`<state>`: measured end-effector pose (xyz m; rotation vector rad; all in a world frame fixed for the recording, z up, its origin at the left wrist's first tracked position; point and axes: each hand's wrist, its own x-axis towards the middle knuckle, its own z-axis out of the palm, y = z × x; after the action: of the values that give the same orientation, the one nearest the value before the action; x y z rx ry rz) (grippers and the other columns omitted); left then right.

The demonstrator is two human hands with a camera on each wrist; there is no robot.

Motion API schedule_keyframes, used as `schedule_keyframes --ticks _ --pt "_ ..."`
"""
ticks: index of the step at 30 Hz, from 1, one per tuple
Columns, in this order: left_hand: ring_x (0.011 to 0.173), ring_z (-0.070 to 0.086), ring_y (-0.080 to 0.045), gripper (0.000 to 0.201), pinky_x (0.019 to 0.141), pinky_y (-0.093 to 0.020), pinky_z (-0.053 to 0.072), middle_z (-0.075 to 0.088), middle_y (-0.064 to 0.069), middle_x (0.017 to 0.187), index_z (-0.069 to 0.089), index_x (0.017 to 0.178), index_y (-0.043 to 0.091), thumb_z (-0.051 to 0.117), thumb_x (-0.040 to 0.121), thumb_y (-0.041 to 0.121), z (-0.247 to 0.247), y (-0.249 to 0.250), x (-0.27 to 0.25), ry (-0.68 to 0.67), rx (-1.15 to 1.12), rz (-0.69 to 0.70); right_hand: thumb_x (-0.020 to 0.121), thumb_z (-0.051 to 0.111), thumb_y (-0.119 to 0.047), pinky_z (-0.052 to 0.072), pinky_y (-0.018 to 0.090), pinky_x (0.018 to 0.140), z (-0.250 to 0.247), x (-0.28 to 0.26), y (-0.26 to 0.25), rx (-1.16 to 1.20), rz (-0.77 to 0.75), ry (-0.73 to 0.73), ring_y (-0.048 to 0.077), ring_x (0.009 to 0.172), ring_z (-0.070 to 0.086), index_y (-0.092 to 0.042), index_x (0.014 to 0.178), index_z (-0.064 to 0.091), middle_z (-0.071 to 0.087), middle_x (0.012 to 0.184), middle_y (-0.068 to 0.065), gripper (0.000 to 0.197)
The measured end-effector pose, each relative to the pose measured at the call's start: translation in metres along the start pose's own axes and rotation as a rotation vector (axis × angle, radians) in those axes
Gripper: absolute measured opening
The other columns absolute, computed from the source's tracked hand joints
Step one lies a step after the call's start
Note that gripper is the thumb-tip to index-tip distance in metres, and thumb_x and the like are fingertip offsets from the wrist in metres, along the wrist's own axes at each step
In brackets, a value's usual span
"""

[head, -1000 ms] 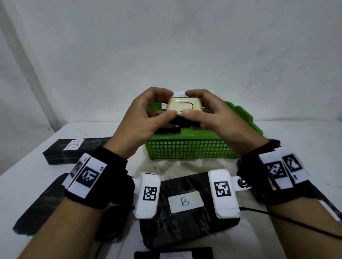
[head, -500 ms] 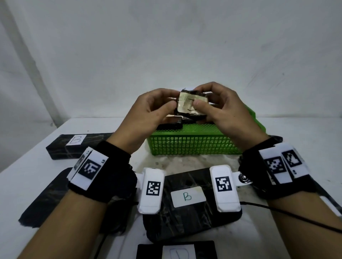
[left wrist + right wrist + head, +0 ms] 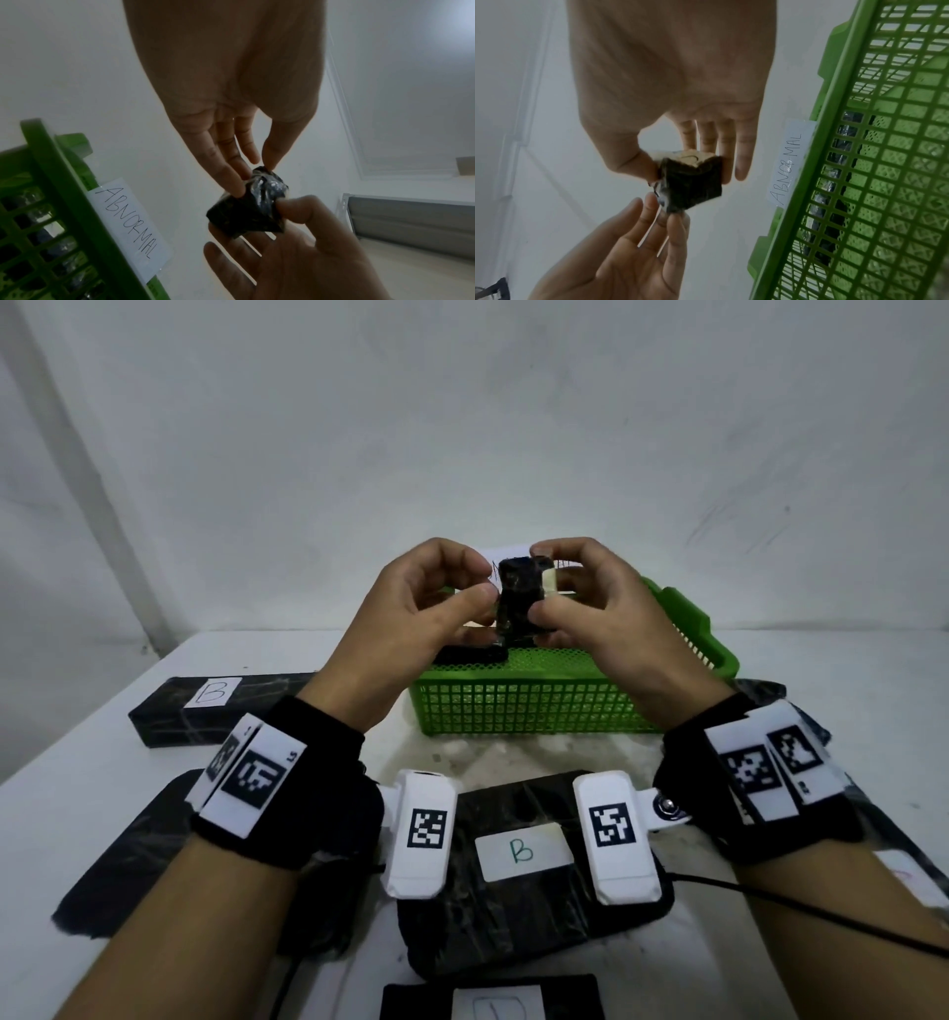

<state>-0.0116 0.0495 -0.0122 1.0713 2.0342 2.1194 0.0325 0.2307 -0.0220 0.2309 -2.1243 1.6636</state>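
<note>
Small black-wrapped block [image 3: 518, 603], cream label face, upright above basket

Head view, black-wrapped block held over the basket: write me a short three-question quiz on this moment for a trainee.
1. How many hands grip the small black-wrapped block?
2. The paper label on the green basket reads: A) REJECT B) ABNORMAL C) SPARE
3. True or false: the block lies inside the basket.

Key
1. Two: the left hand and the right hand each pinch it between thumb and fingers.
2. B
3. False: it is held in the air above the basket's near side.
</note>
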Motion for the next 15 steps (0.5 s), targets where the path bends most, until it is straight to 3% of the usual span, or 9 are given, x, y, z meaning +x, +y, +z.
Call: schedule_keyframes --ticks 4,7,11,13,15 --pt "0.073 0.059 -0.017 0.005 0.066 -0.026 0.055 0.06 -0.01 0.089 0.058 0.098 0.008 0.055 0.097 0.005 0.0036 0.0003 -0.0002 -0.009 0.029 -0.034 0.076 0.061 -0.023 0.054 0.021 0.063 0.0019 -0.0012 -0.0027 -0.083 -0.098 0.155 0.001 0.068 0.064 -0.019 0.116 0.063 0.067 0.091 0.001 0.04" --pt "0.07 0.062 -0.015 0.014 0.065 -0.028 0.056 0.062 -0.004 0.086 0.059 0.105 0.008 0.055 0.1 0.02 0.0051 -0.0004 -0.0001 -0.003 0.058 -0.119 0.073 0.065 -0.023 0.053 0.023 0.062 0.0016 -0.0024 -0.0037 -0.112 -0.138 0.21 0.003 0.066 0.059 -0.022 0.111 0.063 0.068 0.09 0.001 0.038" --pt "0.07 0.064 -0.021 0.038 0.065 -0.029 0.059 0.064 -0.006 0.089 0.06 0.113 0.008 0.047 0.1 0.041 0.0086 0.0016 0.0004 -0.03 0.027 -0.242 0.079 0.07 -0.009 0.053 0.018 0.069 0.0013 -0.0044 -0.0043 -0.093 -0.158 0.079 0.002 0.08 0.066 -0.021 0.116 0.059 0.07 0.104 0.0 0.041" --pt "0.071 0.065 -0.023 0.038 0.066 -0.028 0.06 0.065 -0.009 0.092 0.06 0.115 0.005 0.048 0.1 0.039 0.0073 0.0018 0.0008 -0.024 -0.011 -0.256 0.083 0.073 0.002 0.054 0.019 0.076 0.0002 -0.0051 -0.005 -0.091 -0.145 -0.023 0.005 0.095 0.069 -0.021 0.123 0.056 0.069 0.113 -0.002 0.049" --pt "0.071 0.067 -0.022 0.026 0.069 -0.029 0.06 0.067 -0.008 0.092 0.059 0.11 0.007 0.054 0.099 0.03 0.0051 0.0017 0.0008 -0.007 -0.05 -0.246 0.083 0.077 0.001 0.055 0.023 0.087 -0.0031 -0.0059 -0.0046 -0.103 -0.137 -0.101 0.006 0.111 0.067 -0.024 0.136 0.052 0.065 0.128 -0.002 0.063"
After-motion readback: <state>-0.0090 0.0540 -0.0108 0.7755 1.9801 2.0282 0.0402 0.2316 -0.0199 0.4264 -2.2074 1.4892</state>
